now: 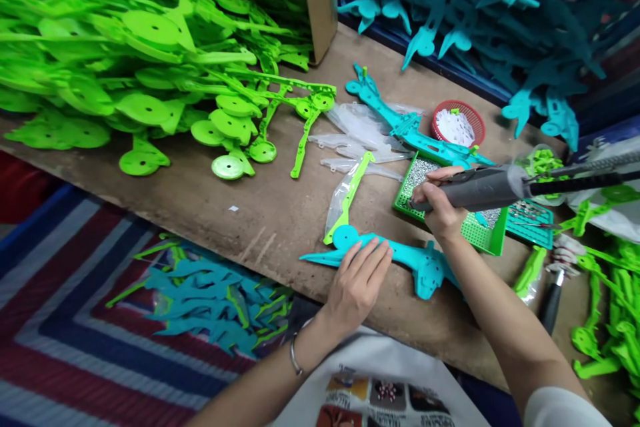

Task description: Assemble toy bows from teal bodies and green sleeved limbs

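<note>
My left hand (pixel 359 283) lies flat with fingers stretched out on a blue plastic part (pixel 427 268) near the table's front edge. A green plastic arm (pixel 353 195) with a clear plastic piece (pixel 336 203) beside it reaches away from the part's round left end. In my right hand (pixel 443 208) is a grey electric screwdriver (pixel 485 188), held nearly level and pointing left. Its tip is over the left part of a green basket (pixel 495 240) of small metal screws (pixel 423 170); whether it touches a screw I cannot tell. My right forearm hides the blue part's right end.
Green parts (pixel 150 107) pile high at left. A second blue part (pixel 400 121), clear plastic pieces (pixel 355 127) and a red basket (pixel 477 123) of white bits lie behind. At right are a teal tray (pixel 535 230) and black-handled tool (pixel 551 303). Blue parts fill a crate (pixel 450 77).
</note>
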Tool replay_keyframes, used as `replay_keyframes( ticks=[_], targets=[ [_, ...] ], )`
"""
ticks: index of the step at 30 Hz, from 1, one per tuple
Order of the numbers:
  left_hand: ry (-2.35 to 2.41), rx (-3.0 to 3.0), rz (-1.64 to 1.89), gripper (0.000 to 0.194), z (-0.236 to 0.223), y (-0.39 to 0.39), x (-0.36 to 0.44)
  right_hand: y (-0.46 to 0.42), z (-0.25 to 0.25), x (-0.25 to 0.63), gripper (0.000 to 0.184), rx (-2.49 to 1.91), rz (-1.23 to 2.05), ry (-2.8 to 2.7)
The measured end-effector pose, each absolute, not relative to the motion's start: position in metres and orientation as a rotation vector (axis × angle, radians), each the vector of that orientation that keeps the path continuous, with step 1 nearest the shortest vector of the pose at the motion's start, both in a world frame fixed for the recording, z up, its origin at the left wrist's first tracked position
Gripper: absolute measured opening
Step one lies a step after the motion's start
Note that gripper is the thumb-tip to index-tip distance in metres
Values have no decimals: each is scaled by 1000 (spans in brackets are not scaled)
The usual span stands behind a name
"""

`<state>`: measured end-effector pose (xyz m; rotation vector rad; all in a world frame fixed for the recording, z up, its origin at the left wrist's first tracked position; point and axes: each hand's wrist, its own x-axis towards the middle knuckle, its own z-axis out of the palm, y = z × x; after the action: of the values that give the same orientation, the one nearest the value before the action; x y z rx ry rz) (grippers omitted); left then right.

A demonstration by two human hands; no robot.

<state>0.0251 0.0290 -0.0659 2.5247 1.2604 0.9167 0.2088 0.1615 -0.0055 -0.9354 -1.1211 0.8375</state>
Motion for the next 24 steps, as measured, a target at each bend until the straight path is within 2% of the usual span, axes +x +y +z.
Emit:
replay_keyframes(
  ticks=[12,18,21,24],
  targets=[
    [1195,2529,990,47,-71,29,25,166,-5,209,21,-993,908,-1223],
    [1185,2518,966,44,-69,29,26,152,40,197,17,-869,812,-1177],
    [1181,2499,980,42,-68,29,27,135,60,178,12,-774,923,-1203],
    [1196,2486,1038,39,-66,30,29,120,61,153,19,-705,1037,-1257]
  ],
)
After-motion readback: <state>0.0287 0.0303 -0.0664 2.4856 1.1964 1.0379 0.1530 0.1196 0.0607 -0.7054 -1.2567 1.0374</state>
